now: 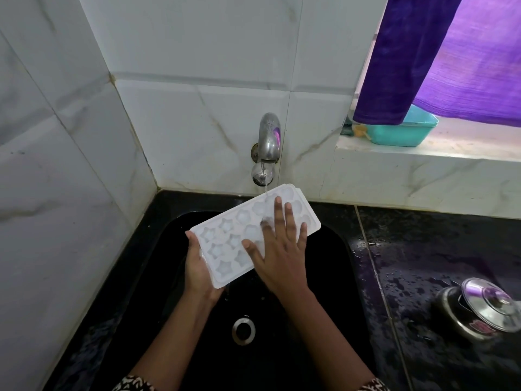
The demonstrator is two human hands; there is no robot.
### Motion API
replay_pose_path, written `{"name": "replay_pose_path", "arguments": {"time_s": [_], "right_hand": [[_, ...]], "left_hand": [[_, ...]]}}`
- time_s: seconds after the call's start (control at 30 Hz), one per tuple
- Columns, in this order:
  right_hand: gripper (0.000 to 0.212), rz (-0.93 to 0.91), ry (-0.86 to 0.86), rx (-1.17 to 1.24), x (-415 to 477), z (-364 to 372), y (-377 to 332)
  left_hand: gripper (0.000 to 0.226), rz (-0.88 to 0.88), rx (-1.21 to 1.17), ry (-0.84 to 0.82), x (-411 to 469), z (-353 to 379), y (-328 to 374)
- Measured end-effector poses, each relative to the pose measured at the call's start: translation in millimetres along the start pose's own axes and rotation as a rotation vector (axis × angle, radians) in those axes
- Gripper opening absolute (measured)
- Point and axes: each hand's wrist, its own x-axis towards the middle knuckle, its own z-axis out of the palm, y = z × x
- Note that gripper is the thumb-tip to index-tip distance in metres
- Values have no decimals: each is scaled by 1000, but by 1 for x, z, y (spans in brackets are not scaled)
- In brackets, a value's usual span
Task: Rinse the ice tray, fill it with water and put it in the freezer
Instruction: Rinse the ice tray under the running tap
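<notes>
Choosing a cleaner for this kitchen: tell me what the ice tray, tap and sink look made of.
Ice tray: looks like white, slightly translucent plastic with moulded star cells. Tap: metal, probably chromed or steel; shiny, mirroring purple. Sink: glossy black, perhaps stone or composite; cannot tell which.

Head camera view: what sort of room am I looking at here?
Most likely a home kitchen. A wall tap runs water onto a white ice tray over a black sink, and a lidded steel pot stands on the wet black counter beside it.
</notes>
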Motion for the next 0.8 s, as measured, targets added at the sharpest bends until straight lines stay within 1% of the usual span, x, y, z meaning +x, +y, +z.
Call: {"name": "replay_pose_path", "arguments": {"time_s": [0.07,0.17,0.23,0.33,0.43,0.5,0.63,0.7,0.8], "right_hand": [[57,-21,-24,18,-1,-1,9],[49,5,16,-19,5,-4,19],[50,20,14,-11,5,-2,10],[56,-11,-25,19,-1,4,6],[47,12,24,5,1,0,18],[47,53,34,5,4,-2,12],[55,6,-25,39,1,2,2],[51,-15,-18,30,3,-1,13],[47,9,17,8,5,-3,14]], "left_hand": [[76,5,2,-5,0,-2,5],[77,-19,47,11,1,-6,4],[80,-38,44,12,0,-4,1],[76,-21,31,10,0,2,6],[74,-20,26,8,0,3,9],[76,-40,21,23,-2,5,5],[76,-23,9,9,-4,6,6],[75,-27,8,2,-6,3,7],[74,-39,14,-3,-8,2,5]]}}
